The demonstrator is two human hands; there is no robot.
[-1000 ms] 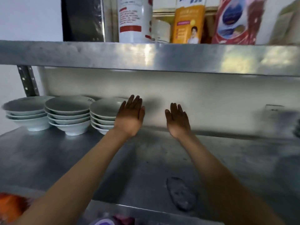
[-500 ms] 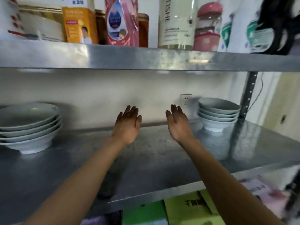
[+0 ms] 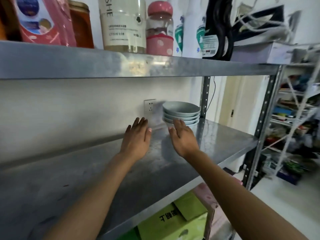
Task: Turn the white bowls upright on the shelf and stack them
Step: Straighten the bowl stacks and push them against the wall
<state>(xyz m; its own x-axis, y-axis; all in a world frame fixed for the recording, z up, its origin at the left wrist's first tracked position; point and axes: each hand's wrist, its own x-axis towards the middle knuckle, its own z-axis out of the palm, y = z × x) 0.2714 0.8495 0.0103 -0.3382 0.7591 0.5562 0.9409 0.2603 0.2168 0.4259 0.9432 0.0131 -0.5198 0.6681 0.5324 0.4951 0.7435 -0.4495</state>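
Note:
A stack of several upright white bowls [image 3: 181, 112] stands at the back right of the metal shelf [image 3: 225, 135], next to the rear upright. My right hand [image 3: 183, 137] is held out flat, fingers straight, its fingertips just in front of the stack's lowest bowl; whether they touch it is unclear. My left hand [image 3: 136, 140] hovers open over the shelf a hand's width to the left, holding nothing.
A wall socket [image 3: 149, 108] sits behind the hands. The upper shelf [image 3: 121, 66] overhead carries bottles, jars and packets. Green boxes [image 3: 173, 222] lie on the level below. Another cluttered rack [image 3: 294, 118] stands to the right.
The view has swung right: the bowl stacks at the left have left the frame and the right stack is now near. Both open hands have moved toward it.

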